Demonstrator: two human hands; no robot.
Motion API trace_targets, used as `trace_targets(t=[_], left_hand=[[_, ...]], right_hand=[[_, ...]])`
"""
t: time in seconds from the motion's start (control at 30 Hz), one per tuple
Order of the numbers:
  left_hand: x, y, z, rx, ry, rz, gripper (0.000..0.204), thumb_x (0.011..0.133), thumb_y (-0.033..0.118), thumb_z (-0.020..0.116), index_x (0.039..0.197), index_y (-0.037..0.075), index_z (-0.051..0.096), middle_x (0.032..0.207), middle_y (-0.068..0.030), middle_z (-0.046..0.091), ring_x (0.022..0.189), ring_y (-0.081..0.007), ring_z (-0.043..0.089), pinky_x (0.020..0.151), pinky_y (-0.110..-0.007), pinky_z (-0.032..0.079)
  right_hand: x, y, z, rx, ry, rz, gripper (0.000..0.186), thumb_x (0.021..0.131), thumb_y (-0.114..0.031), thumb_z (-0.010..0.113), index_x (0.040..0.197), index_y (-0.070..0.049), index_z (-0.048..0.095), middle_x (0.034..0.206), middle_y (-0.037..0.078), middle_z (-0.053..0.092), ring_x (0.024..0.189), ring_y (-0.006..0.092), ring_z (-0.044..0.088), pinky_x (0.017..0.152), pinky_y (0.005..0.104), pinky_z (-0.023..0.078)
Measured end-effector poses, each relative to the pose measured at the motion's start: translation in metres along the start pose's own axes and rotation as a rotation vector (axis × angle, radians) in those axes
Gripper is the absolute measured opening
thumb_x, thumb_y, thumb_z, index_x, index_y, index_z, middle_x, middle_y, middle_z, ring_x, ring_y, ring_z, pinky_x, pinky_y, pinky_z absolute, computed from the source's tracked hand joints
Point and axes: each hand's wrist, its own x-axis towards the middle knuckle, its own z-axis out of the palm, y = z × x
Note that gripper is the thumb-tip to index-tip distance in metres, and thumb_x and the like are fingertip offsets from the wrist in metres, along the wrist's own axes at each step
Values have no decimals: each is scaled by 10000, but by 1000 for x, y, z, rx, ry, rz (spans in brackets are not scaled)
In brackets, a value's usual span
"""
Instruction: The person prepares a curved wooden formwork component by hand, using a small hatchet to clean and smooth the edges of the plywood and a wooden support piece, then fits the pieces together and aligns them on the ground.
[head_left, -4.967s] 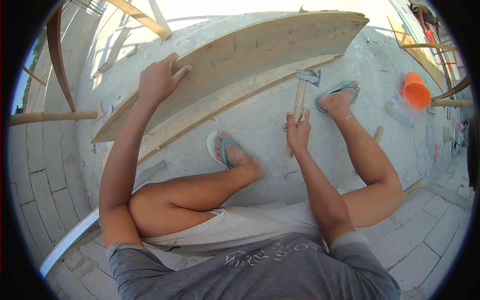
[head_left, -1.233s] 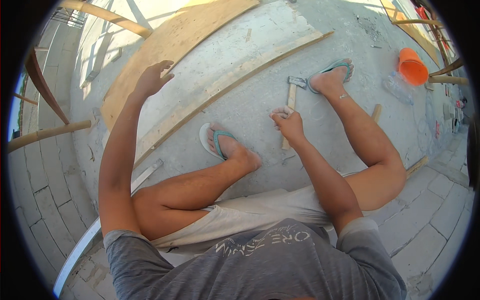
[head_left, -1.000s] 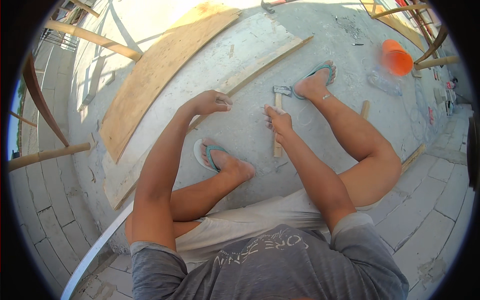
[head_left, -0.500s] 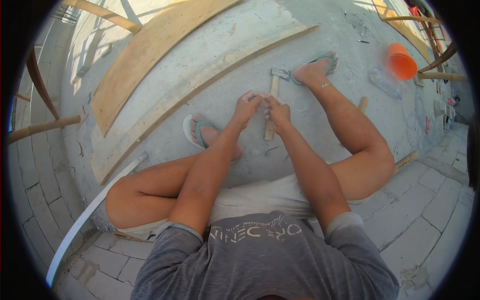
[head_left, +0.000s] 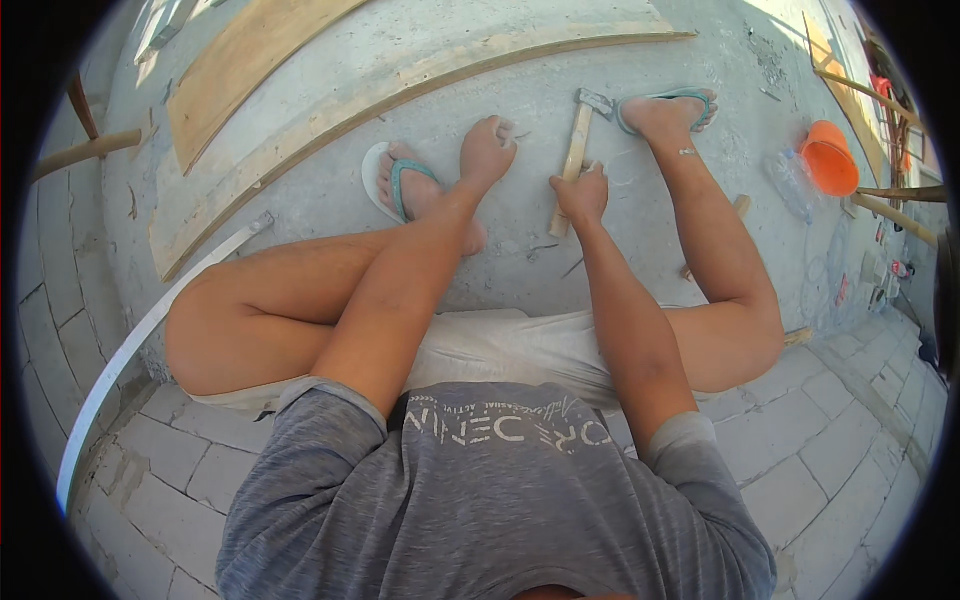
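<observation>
In the head view, the ground around the wooden-handled hammer (head_left: 577, 140) is a dusty grey concrete floor (head_left: 650, 230), open to sunlight at its far edge. The right hand (head_left: 583, 192) is closed around the hammer's handle, below the head. Left of the hammer, apart from it, the left hand (head_left: 486, 152) has its fingers curled inward (something thin may be at the tips, too small to tell).

Beyond the hammer and to its left lie a long pale board edged with a wooden batten (head_left: 400, 95) and, farther off, a tan plywood sheet (head_left: 250, 70). To the hammer's right are an orange bucket (head_left: 830, 160) and clear plastic (head_left: 790, 185) beside it. Nearer the wearer than the hammer, grey blocks (head_left: 810, 480) form the ground; a metal bar (head_left: 150, 330) lies well to its left.

Five seconds ago the left hand held a wooden panel tilted up on edge; now the sheets lie flat. Half a second ago both hands met at the fingertips beside the hammer; now they are apart, the right hand lower on the handle.
</observation>
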Motion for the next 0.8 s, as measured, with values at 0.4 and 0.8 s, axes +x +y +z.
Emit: trace_targets(t=[0.4, 0.8], left_hand=[[1, 8, 3, 128, -26, -140, 141, 862, 228, 717, 944, 113, 716, 990, -98, 673, 949, -306, 671, 817, -433, 537], [10, 9, 3, 194, 172, -158, 122, 911, 219, 660, 989, 126, 658, 1043, -92, 620, 967, -326, 657, 810, -466, 537]], right_hand=[[-40, -56, -58, 558, -132, 41, 273, 895, -234, 667, 1007, -34, 520, 716, 32, 523, 526, 120, 496, 467, 298, 405], [-61, -46, -59, 492, -378, -17, 235, 1023, -299, 533, 1024, -65, 549, 668, -8, 500, 506, 76, 469, 426, 267, 386]])
